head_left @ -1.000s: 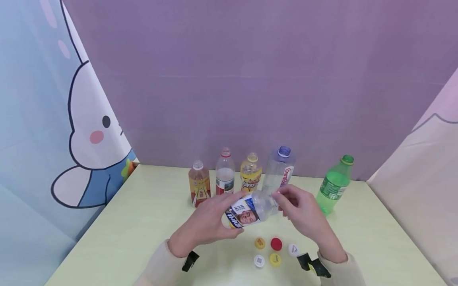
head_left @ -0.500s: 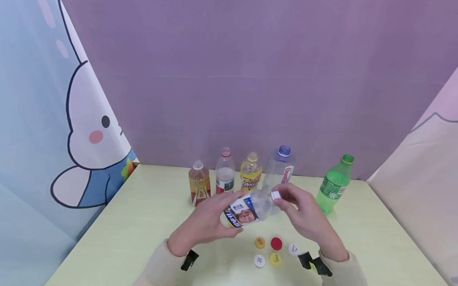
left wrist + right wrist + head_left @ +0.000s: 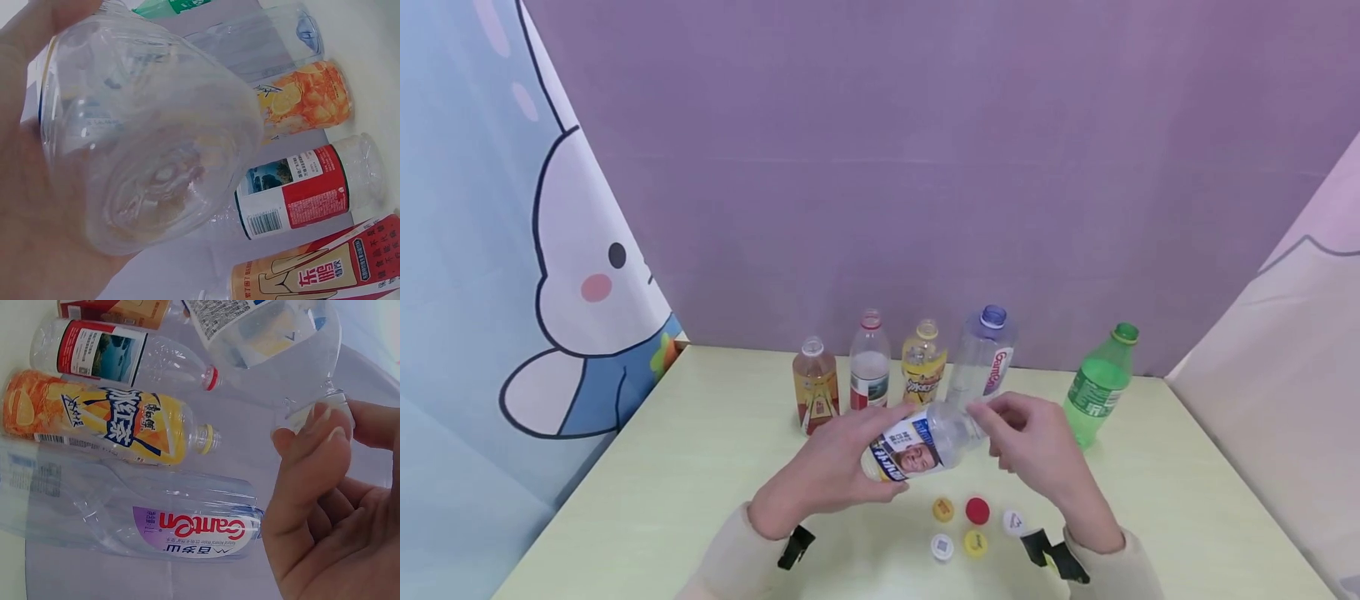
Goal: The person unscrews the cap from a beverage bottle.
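My left hand (image 3: pixel 838 462) grips a clear plastic bottle (image 3: pixel 917 446) with a blue-and-white label, its neck tilted toward the right. In the left wrist view the base of this bottle (image 3: pixel 169 137) fills much of the picture, the palm around its side. My right hand (image 3: pixel 1033 442) is at the bottle's mouth, thumb and fingers pinching a white cap (image 3: pixel 301 417). The fingers hide most of that cap; in the head view it is out of sight. The right wrist view shows the fingertips right at the neck.
Uncapped bottles stand behind: an orange-labelled one (image 3: pixel 816 392), a red-ringed one (image 3: pixel 871 367), a yellow one (image 3: pixel 924 367) and a large bluish one (image 3: pixel 981 358). A green bottle (image 3: pixel 1097 392) with a green cap is at right. Several loose caps, including a red cap (image 3: pixel 977 511), lie in front.
My right hand's fingers have turned about the bottle mouth: the white cap showed half a second ago and is now covered. The left hand keeps its hold on the bottle.
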The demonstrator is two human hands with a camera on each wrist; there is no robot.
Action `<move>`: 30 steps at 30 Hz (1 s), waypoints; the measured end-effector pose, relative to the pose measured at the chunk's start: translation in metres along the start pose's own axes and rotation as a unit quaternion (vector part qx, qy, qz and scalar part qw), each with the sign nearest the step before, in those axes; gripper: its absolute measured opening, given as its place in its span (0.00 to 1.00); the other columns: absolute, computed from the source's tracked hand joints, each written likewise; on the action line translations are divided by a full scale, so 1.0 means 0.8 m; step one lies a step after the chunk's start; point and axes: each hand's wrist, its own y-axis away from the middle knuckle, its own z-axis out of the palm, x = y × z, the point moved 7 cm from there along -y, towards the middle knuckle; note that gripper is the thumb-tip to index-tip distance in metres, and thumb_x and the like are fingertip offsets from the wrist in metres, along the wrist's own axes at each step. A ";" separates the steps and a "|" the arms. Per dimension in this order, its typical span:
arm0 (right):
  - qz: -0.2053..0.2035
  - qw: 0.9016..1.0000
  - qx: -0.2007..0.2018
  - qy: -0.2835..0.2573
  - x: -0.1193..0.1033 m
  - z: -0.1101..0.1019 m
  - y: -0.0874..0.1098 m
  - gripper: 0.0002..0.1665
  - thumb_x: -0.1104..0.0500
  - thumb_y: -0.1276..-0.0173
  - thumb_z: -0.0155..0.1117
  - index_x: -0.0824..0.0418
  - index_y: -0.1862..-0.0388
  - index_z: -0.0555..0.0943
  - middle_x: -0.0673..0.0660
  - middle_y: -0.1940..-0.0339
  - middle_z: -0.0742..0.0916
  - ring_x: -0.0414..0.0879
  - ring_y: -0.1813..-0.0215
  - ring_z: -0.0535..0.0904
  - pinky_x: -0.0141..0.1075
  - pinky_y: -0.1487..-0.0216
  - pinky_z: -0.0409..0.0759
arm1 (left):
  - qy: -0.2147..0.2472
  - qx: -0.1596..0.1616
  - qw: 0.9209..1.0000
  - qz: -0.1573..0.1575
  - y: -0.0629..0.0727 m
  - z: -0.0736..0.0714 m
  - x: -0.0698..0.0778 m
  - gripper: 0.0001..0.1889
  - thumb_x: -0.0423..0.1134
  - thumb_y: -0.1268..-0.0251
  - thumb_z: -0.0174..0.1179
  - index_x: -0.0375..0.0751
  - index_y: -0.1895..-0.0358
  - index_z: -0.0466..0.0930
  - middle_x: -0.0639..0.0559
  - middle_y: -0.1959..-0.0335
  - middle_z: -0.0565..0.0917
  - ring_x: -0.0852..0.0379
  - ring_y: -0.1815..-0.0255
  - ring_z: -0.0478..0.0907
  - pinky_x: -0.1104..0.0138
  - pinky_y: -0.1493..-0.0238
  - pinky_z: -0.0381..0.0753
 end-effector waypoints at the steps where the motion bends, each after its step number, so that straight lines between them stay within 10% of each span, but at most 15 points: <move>1: 0.009 1.000 -0.003 -0.001 0.000 0.001 0.000 0.21 0.44 0.27 0.66 0.62 0.60 0.86 0.54 0.79 0.83 0.48 0.79 0.79 0.37 0.76 0.81 | -0.003 0.000 1.000 -0.001 0.000 0.000 0.000 0.46 0.53 0.46 0.76 0.58 0.23 0.64 0.58 0.44 0.81 0.60 0.51 0.77 0.64 0.53 0.80; 14: -0.009 0.999 -0.015 -0.042 -0.001 0.007 -0.001 0.16 0.49 0.26 0.65 0.62 0.56 0.83 0.56 0.76 0.83 0.48 0.75 0.80 0.38 0.73 0.83 | -0.029 0.011 0.999 -0.013 0.001 -0.004 0.001 0.46 0.54 0.46 0.76 0.59 0.23 0.64 0.56 0.41 0.80 0.59 0.50 0.77 0.62 0.52 0.80; 30: -0.133 0.990 -0.033 -0.041 -0.011 0.006 0.002 0.10 0.63 0.27 0.64 0.62 0.49 0.81 0.54 0.67 0.85 0.42 0.69 0.80 0.34 0.68 0.81 | -0.043 0.022 0.999 -0.005 0.002 -0.006 -0.003 0.46 0.53 0.47 0.77 0.56 0.23 0.65 0.53 0.36 0.80 0.57 0.48 0.78 0.60 0.51 0.81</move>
